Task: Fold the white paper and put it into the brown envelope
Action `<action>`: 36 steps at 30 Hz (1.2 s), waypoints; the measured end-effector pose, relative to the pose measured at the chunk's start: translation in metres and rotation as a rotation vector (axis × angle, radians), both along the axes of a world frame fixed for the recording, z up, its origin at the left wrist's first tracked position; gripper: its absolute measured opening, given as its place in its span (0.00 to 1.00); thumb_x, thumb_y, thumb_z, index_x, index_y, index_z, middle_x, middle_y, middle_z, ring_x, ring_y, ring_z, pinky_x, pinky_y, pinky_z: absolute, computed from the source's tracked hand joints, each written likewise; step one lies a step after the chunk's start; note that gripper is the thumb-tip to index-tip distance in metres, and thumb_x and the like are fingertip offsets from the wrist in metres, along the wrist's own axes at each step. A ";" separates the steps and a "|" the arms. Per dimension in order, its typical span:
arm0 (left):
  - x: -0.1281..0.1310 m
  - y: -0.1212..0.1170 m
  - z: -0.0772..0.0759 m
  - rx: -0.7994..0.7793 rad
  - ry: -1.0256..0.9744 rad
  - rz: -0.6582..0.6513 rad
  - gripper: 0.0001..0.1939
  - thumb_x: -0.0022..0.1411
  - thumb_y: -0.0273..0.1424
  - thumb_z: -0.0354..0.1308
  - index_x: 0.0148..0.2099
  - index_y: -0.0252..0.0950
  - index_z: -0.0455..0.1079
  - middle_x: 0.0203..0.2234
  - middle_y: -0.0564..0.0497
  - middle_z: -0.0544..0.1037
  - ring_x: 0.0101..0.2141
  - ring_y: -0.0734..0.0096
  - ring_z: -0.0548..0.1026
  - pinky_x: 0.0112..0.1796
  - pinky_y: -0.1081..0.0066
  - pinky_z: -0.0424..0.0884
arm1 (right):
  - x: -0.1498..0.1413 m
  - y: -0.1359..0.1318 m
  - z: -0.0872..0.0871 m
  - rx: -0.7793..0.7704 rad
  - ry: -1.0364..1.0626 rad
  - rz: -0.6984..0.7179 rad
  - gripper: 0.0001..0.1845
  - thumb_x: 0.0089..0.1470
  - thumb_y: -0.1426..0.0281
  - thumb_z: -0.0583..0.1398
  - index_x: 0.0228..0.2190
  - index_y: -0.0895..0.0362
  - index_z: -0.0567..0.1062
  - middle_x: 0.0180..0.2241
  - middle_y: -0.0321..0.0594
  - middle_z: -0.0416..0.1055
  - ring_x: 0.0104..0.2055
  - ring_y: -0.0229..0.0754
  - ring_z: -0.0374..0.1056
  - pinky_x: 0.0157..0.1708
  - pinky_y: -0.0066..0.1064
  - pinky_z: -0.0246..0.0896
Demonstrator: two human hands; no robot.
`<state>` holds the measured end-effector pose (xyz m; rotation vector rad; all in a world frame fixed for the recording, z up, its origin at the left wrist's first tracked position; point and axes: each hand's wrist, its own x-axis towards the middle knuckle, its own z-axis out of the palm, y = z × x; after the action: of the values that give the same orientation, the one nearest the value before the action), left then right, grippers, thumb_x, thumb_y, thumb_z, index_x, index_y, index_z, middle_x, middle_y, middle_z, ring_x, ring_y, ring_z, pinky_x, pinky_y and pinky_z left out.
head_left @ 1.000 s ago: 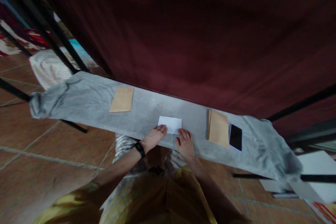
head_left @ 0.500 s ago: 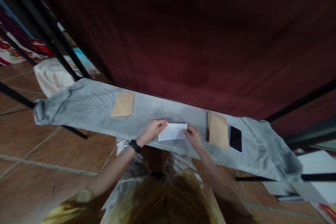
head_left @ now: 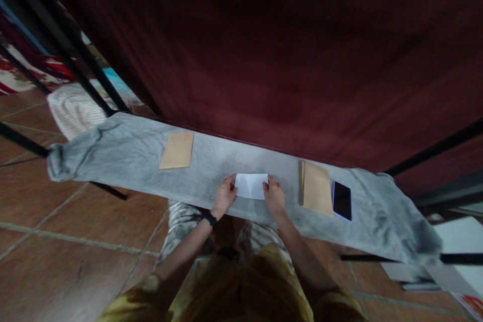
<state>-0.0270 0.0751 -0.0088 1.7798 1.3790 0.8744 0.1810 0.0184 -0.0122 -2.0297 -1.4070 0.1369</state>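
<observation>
The white paper is positioned over the cloth-covered surface, between the single brown envelope and the brown envelope stack. Its long axis runs left to right — one short end gripped by the left hand, the other by the right hand.

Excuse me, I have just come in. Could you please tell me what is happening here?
A person holds a small white rectangular piece of paper by its two ends, left hand and right hand, above a long grey cloth-covered surface. To the left lies a flat brown paper rectangle. To the right are a stack of brown paper rectangles and, beside it, a dark-screened phone with a pale purple edge.
</observation>
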 end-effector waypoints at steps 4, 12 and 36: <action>0.004 -0.011 0.006 0.080 0.133 -0.035 0.27 0.57 0.20 0.51 0.58 0.38 0.70 0.49 0.45 0.76 0.45 0.63 0.76 0.52 0.62 0.72 | -0.002 -0.002 0.000 -0.040 -0.280 -0.002 0.21 0.65 0.67 0.53 0.55 0.64 0.70 0.44 0.55 0.76 0.48 0.54 0.69 0.48 0.41 0.62; 0.044 -0.034 0.011 0.411 0.591 -0.274 0.22 0.71 0.30 0.42 0.62 0.35 0.67 0.61 0.42 0.70 0.61 0.57 0.66 0.60 0.55 0.64 | -0.009 -0.030 -0.007 0.013 -0.332 0.198 0.24 0.66 0.71 0.49 0.60 0.59 0.68 0.62 0.49 0.67 0.64 0.50 0.59 0.61 0.47 0.53; 0.045 -0.014 -0.013 0.372 0.659 -0.111 0.31 0.72 0.39 0.40 0.72 0.31 0.51 0.68 0.38 0.58 0.69 0.54 0.52 0.65 0.49 0.53 | -0.017 -0.041 -0.012 -0.074 -0.315 0.225 0.26 0.70 0.66 0.47 0.65 0.60 0.62 0.66 0.48 0.60 0.68 0.49 0.56 0.67 0.49 0.45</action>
<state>0.0182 0.0608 -0.0217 2.5592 1.5546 0.5177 0.1644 -0.0224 -0.0244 -2.0101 -1.8505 -0.0388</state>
